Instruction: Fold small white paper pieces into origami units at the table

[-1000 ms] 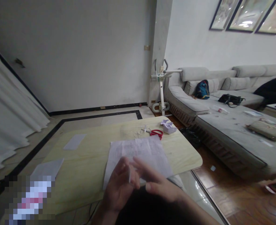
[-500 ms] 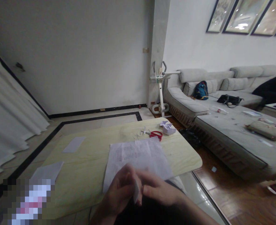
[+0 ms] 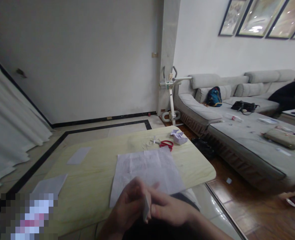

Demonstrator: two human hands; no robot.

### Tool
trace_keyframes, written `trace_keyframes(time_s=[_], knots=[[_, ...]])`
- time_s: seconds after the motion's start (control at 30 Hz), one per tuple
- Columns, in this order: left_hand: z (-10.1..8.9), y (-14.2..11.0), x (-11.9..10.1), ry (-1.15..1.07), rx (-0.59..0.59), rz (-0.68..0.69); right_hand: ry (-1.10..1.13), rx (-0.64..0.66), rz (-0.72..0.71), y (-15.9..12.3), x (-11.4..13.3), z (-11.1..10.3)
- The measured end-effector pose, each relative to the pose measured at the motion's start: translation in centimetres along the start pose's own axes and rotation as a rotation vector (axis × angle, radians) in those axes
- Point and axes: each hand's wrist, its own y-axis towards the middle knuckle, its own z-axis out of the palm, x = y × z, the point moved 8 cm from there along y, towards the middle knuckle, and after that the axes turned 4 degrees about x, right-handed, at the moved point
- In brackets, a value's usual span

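Note:
Close to my body, over the table's near edge, my left hand and my right hand meet around a small folded piece of white paper. Fingers of both hands press on it, and only its narrow edge shows between them. Just beyond the hands a large creased sheet of paper with faint print lies flat on the table. Scissors with red handles rest past its far edge, beside thin pale scraps. A folded paper shape stands at the far right corner.
Two smaller white sheets lie on the table's left side, a far sheet and a nearer sheet. A grey sofa with bags is on the right, where a person in dark clothes sits. White exercise equipment stands by the wall.
Both hands stay together around the folded paper. The fingers of my right hand have shifted slightly, and the paper's edge has turned a little.

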Motion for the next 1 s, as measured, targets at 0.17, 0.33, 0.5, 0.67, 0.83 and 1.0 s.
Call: trace_keyframes(time_s=[0.17, 0.33, 0.5, 0.67, 0.83, 1.0], knots=[[0.0, -0.2, 0.3, 0.005, 0.003, -0.029, 0.080, -0.019, 0.004, 0.4, 0.0, 0.2], [0.1, -0.3, 0.5, 0.014, -0.003, -0.053, 0.081, -0.020, 0.035, 0.2, -0.8, 0.2], [0.2, -0.2, 0.4, 0.075, -0.022, -0.076, 0.021, -0.042, 0.074, -0.2, -1.2, -0.1], [0.2, -0.4, 0.0, 0.127, -0.016, -0.077, 0.033, -0.028, 0.107, -0.3, -1.8, 0.2], [1.4, -0.1, -0.9, 0.205, 0.101, -0.017, 0.083, -0.048, 0.114, -0.3, -2.1, 0.0], [1.6, -0.8, -0.6, 0.275, 0.174, -0.101, 0.082, 0.038, 0.101, -0.8, -2.2, 0.3]])
